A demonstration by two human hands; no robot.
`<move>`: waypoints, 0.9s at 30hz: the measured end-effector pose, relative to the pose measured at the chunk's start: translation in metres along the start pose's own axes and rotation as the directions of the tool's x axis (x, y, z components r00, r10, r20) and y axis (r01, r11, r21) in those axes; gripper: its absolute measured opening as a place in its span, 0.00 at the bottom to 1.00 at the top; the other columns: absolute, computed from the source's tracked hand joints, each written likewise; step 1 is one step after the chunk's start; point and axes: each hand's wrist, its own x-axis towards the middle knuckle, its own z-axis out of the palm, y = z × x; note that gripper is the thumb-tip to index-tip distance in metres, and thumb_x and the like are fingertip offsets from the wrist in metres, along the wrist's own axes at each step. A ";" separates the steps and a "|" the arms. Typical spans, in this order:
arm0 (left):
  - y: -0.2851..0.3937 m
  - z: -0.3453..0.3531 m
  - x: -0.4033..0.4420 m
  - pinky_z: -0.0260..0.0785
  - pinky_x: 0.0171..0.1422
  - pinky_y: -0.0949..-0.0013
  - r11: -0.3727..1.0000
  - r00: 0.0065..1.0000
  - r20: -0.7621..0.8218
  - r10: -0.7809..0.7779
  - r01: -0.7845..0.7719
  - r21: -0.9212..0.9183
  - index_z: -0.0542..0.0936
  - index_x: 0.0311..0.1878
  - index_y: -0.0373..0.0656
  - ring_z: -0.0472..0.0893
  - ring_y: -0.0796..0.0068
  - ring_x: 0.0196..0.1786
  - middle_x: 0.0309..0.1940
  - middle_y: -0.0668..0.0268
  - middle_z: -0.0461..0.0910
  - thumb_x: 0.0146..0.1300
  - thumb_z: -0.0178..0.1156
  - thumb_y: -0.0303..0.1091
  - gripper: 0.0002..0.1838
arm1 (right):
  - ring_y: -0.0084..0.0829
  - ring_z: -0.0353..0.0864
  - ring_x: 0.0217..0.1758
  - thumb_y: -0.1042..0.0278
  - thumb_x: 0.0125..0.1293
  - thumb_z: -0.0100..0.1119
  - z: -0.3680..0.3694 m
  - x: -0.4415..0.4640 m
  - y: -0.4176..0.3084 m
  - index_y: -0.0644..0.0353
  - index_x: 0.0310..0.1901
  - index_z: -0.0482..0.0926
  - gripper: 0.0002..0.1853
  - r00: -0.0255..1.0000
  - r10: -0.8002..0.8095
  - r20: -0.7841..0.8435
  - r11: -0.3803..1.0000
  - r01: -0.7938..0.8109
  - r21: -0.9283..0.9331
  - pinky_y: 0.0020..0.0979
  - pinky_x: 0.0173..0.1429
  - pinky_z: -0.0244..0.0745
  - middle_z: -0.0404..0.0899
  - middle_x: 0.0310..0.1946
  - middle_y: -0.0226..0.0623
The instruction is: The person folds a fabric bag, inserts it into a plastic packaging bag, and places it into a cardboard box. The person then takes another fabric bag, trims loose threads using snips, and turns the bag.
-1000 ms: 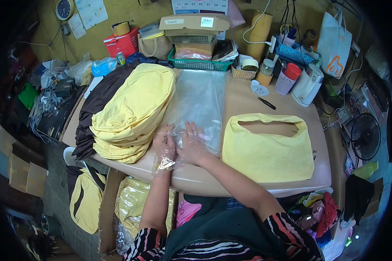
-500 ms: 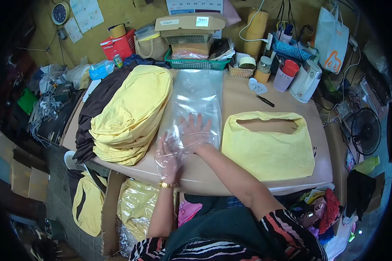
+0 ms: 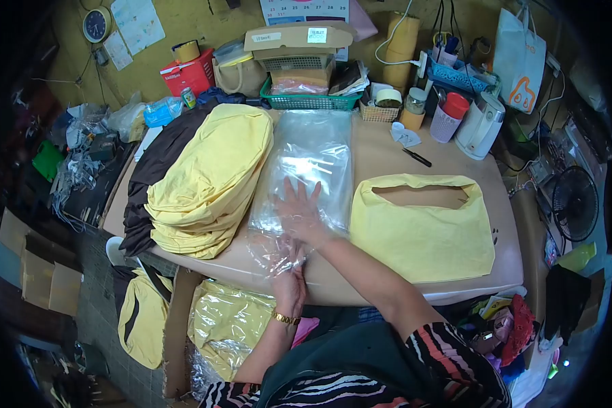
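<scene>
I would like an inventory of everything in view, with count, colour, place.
Flat plastic sheeting: count unclear, transparent, table's middle
Slotted flat cloth bag: 1, yellow, table's right
Cloth heap: 1, yellow and dark brown, table's left
Slim tool: 1, black, behind cloth bag
Electric kettle: 1, white, back right
Round fan: 1, black, far right
Round clock: 1, dark face, left wall
Broad table: 1, tan, centre
Smaller clutter: uncountable, mixed, around edges
Left hand: 1, bare, under film
Right hand: 1, bare, against sheeting
</scene>
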 end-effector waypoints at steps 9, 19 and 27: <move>0.038 -0.036 -0.013 0.79 0.49 0.70 0.924 0.993 0.114 0.028 -0.069 0.376 0.73 0.58 0.31 0.83 0.70 0.47 0.50 0.59 0.81 0.72 0.43 0.23 0.16 | 0.65 0.35 0.78 0.38 0.69 0.40 -0.031 -0.030 -0.010 0.28 0.69 0.66 0.28 0.930 0.079 0.358 0.996 -0.064 -0.055 0.77 0.69 0.18 0.41 0.78 0.47; 0.197 -0.030 -0.125 0.79 0.46 0.65 0.484 0.849 0.272 0.454 -0.491 0.724 0.78 0.47 0.26 0.86 0.62 0.39 0.36 0.48 0.85 0.74 0.48 0.36 0.18 | 0.56 0.37 0.80 0.53 0.58 0.60 -0.031 0.026 0.016 0.31 0.72 0.61 0.37 0.846 0.129 0.517 0.991 -0.088 -0.103 0.82 0.66 0.23 0.40 0.79 0.37; 0.363 -0.132 -0.209 0.63 0.29 0.76 0.140 -0.068 -0.251 0.965 -0.678 0.722 0.79 0.37 0.37 0.71 0.84 0.26 0.26 0.70 0.75 0.71 0.51 0.30 0.10 | 0.50 0.43 0.80 0.47 0.59 0.59 -0.042 0.033 0.041 0.32 0.72 0.62 0.36 0.908 0.089 0.409 0.965 0.023 -0.262 0.80 0.69 0.25 0.43 0.79 0.33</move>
